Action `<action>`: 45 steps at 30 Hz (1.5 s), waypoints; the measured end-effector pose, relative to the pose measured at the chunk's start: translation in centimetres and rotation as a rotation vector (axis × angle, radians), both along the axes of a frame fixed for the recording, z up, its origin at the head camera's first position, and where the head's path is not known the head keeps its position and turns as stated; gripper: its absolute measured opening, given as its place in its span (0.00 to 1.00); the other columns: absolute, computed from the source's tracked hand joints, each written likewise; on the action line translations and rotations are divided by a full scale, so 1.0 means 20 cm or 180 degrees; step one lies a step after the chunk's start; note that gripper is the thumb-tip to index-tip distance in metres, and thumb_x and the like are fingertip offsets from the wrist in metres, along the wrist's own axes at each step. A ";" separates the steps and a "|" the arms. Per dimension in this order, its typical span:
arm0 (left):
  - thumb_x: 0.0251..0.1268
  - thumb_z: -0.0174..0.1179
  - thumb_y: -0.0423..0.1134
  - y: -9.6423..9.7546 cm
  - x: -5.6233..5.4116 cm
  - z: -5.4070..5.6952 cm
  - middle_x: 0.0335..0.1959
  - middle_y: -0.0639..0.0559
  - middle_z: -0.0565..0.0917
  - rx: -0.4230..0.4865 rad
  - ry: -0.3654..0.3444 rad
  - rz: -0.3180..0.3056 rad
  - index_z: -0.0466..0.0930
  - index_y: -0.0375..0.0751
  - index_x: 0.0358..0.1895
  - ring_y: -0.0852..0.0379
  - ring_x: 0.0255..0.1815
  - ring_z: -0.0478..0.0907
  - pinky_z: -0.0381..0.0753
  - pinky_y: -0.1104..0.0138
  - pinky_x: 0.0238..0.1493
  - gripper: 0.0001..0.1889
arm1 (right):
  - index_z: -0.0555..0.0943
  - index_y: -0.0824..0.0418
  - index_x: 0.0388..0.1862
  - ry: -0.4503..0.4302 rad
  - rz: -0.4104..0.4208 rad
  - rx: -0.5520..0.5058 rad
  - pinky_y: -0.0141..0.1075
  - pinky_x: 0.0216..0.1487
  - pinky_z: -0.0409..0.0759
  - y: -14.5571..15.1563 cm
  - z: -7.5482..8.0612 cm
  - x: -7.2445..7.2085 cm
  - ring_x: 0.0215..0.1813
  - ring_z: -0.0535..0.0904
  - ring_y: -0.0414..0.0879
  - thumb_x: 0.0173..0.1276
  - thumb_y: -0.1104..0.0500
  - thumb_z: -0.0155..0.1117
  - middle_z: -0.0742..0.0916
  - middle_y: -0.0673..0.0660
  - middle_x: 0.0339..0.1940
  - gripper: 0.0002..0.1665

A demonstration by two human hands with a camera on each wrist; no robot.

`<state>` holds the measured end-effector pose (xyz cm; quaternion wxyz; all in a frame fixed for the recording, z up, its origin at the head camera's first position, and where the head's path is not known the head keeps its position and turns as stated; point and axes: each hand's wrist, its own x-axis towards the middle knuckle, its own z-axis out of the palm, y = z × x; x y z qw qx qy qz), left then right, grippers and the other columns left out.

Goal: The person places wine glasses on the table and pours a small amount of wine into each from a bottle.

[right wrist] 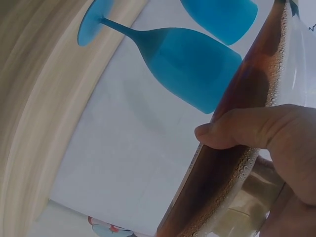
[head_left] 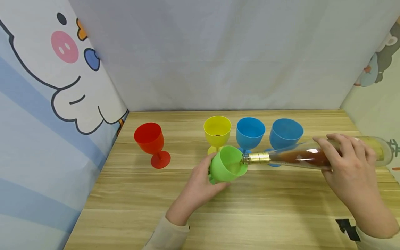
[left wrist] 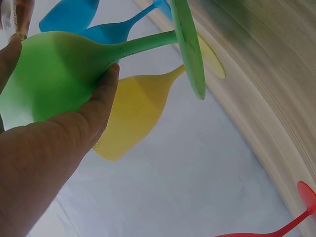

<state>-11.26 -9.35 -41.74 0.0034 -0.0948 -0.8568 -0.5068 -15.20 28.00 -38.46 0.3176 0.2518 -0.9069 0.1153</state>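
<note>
My left hand (head_left: 201, 184) grips a green goblet (head_left: 229, 165) by its bowl, tilted with its mouth toward the right. In the left wrist view the thumb or a finger lies along the bowl near the stem, and the goblet's foot is off the table. My right hand (head_left: 351, 163) holds a clear glass bottle (head_left: 297, 156) of brown liquid, tipped nearly level. Its gold-collared mouth sits at the goblet's rim, and some liquid shows inside the green bowl. In the right wrist view the thumb presses along the bottle (right wrist: 212, 168), and bubbles line the liquid.
Behind the green goblet stand a yellow goblet (head_left: 217, 130) and two blue goblets, one (head_left: 250, 132) beside the other (head_left: 285, 133). A red goblet (head_left: 150, 139) stands at the left on the wooden table (head_left: 131, 215). Black tape (head_left: 348, 229) lies near the right sleeve.
</note>
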 end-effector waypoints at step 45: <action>0.52 0.80 0.34 -0.18 -0.09 -0.03 0.64 0.47 0.72 0.0889 0.0314 0.0961 0.65 0.41 0.71 0.45 0.59 0.75 0.78 0.55 0.59 0.44 | 0.72 0.59 0.68 -0.0923 -0.0086 -0.1022 0.71 0.61 0.52 -0.03 -0.15 0.04 0.59 0.65 0.76 0.33 0.76 0.82 0.75 0.72 0.60 0.57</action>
